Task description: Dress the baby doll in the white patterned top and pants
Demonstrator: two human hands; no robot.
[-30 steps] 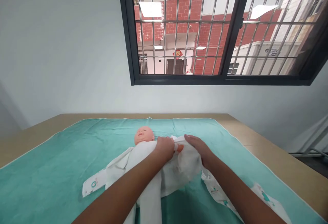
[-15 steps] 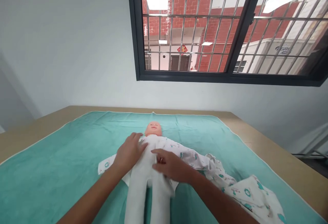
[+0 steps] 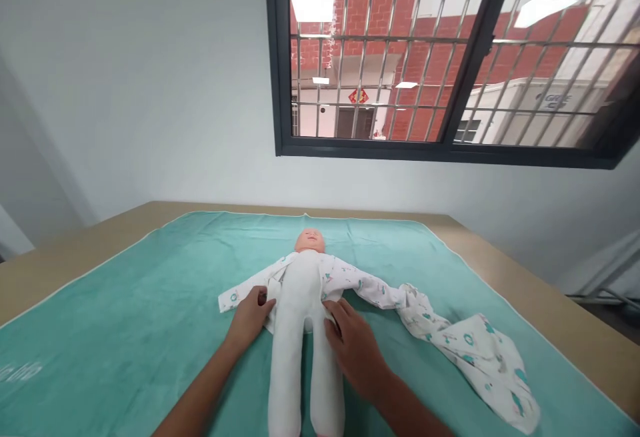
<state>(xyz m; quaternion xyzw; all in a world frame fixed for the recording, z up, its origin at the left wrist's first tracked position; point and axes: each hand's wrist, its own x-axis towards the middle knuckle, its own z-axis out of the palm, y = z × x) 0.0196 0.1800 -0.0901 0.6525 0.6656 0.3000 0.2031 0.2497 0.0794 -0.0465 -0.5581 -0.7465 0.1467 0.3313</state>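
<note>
Both hands have dropped back toward me since half a second ago: they lay on the doll's chest and belly then, and now they sit at either side of its hips. The printed garment (image 3: 450,337), which lay bunched over the torso a second ago, is now spread open beneath the doll (image 3: 300,283), so the plain white body shows from neck to legs.

From my seat I see the doll on its back in the middle of the teal towel (image 3: 125,303), head toward the wall and legs pointing at the camera. My left hand (image 3: 249,315) rests on the garment's left flap, just beside the doll's hip, fingers curled at the cloth edge; I cannot tell whether they pinch it. My right hand (image 3: 353,342) lies flat with fingers loosely apart, its tips touching the doll's other hip and the cloth there.

The garment's far side trails off to my right across the towel in a crumpled heap, well clear of both hands. The towel covers a tan table (image 3: 525,290) under a barred window (image 3: 450,57).
</note>
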